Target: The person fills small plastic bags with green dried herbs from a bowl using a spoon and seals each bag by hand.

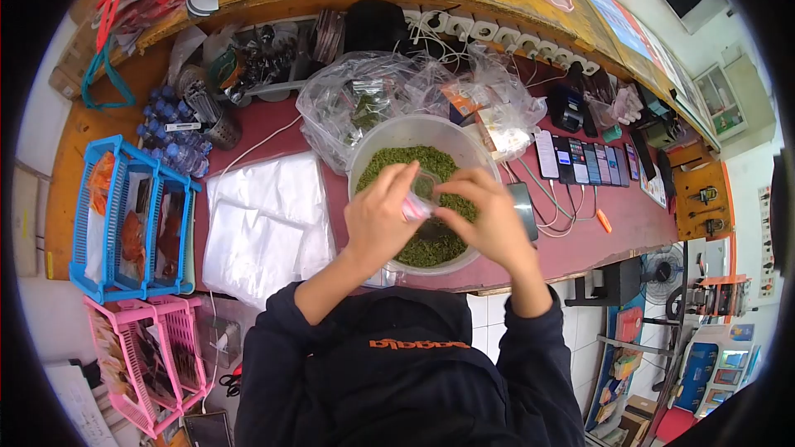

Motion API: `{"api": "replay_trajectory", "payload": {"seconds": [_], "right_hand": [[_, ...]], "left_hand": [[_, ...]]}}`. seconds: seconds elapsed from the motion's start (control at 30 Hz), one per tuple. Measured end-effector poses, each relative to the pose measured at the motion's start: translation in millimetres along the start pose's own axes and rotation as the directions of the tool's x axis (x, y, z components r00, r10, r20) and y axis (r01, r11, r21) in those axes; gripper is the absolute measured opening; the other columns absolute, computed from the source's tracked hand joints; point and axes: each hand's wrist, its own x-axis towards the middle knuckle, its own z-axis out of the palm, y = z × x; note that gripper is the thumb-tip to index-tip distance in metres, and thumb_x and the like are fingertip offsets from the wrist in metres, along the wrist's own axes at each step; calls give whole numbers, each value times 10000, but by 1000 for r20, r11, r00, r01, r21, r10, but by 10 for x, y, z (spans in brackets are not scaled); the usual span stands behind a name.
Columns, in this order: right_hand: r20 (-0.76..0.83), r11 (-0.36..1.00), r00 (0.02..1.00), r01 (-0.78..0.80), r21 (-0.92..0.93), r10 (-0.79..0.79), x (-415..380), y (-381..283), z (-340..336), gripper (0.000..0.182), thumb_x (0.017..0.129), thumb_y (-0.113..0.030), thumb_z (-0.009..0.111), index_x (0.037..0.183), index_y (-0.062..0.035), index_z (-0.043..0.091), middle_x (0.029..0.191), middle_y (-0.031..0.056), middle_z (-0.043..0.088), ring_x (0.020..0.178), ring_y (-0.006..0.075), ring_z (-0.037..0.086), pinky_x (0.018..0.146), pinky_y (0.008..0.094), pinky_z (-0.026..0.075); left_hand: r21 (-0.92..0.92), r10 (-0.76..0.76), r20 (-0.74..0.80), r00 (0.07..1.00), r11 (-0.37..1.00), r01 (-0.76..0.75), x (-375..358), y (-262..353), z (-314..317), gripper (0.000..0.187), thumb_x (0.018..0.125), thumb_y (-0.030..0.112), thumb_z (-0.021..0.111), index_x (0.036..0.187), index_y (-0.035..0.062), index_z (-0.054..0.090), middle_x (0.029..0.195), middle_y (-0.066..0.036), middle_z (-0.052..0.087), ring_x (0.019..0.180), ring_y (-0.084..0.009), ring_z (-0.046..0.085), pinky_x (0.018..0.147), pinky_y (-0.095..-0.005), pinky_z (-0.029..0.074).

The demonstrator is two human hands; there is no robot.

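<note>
A small clear plastic bag (425,188), with a pinkish-white part at its lower left, is between my hands above a white translucent tub (414,126). My left hand (377,217) is closed around the bag's left side. On the other side, my right hand (490,219) pinches the bag's edge between thumb and fingers. Inside the tub lies a mass of dry-looking, finely chopped green leaves (406,155). What is inside the bag is hard to make out.
Flat clear plastic bags (252,250) lie stacked left of the tub. Large crumpled plastic bags (327,103) are behind it. Several phones (580,161) with cables line the right side. Blue baskets (108,232) and a pink basket (137,356) stand at left.
</note>
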Motion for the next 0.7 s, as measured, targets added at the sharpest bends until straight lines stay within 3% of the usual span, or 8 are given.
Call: {"api": "replay_trajectory", "payload": {"seconds": [0.1,0.17,0.2,0.23,0.3,0.4,0.57,0.7], "right_hand": [[64,998,997,48,31,-50,7,174,210,136,735,-92,737,857,-66,683,885,85,643,804,279,638,728,387,499],[128,992,991,9,126,-25,-18,183,125,183,727,-2,729,901,-34,683,901,107,650,813,313,640,752,345,509],[130,992,991,7,129,-24,-39,171,112,183,727,-2,729,901,-34,683,901,107,650,813,313,640,752,345,509],[128,988,990,32,151,-52,-55,158,93,156,742,-13,726,890,-47,691,851,82,658,761,269,648,713,335,510],[122,984,989,61,167,-82,-86,95,54,129,757,-25,723,878,-60,699,801,57,667,709,225,656,674,325,511],[119,740,918,-377,558,378,-169,71,53,104,812,-62,738,881,7,704,777,39,685,729,71,606,672,243,486],[136,650,916,-367,665,377,-285,127,158,94,801,-60,739,834,13,691,751,43,670,700,91,609,652,252,475],[-30,855,973,-187,484,229,-244,18,247,88,767,-45,727,793,13,666,746,77,663,667,134,618,612,270,471]], "left_hand": [[54,31,92,995,998,-36,3,-20,-50,643,621,266,855,1194,77,632,1131,-66,628,924,-261,657,779,-337,521],[-151,120,157,980,984,-97,102,-218,-211,570,673,266,824,1176,67,644,1066,-43,631,846,-232,654,707,-306,513],[-352,131,268,954,935,-29,138,-354,-227,402,736,200,793,1085,33,685,982,-65,657,808,-195,650,687,-285,497],[-352,132,269,954,936,-31,157,-424,-224,402,736,200,793,1085,33,685,982,-65,657,808,-195,650,687,-285,497],[-632,199,413,889,765,123,214,-462,-231,219,793,107,743,990,15,714,892,-83,674,783,-162,636,681,-267,485],[-669,118,358,926,725,166,164,-353,-216,110,824,33,692,924,-11,705,845,-84,667,777,-147,620,703,-261,472],[-598,16,296,955,783,173,59,-185,-176,76,836,16,660,892,-33,674,835,-82,649,770,-153,613,728,-263,468],[-589,51,218,975,803,89,-36,-75,-121,113,788,-43,641,901,-37,649,854,-97,641,780,-195,633,718,-284,482]]}}
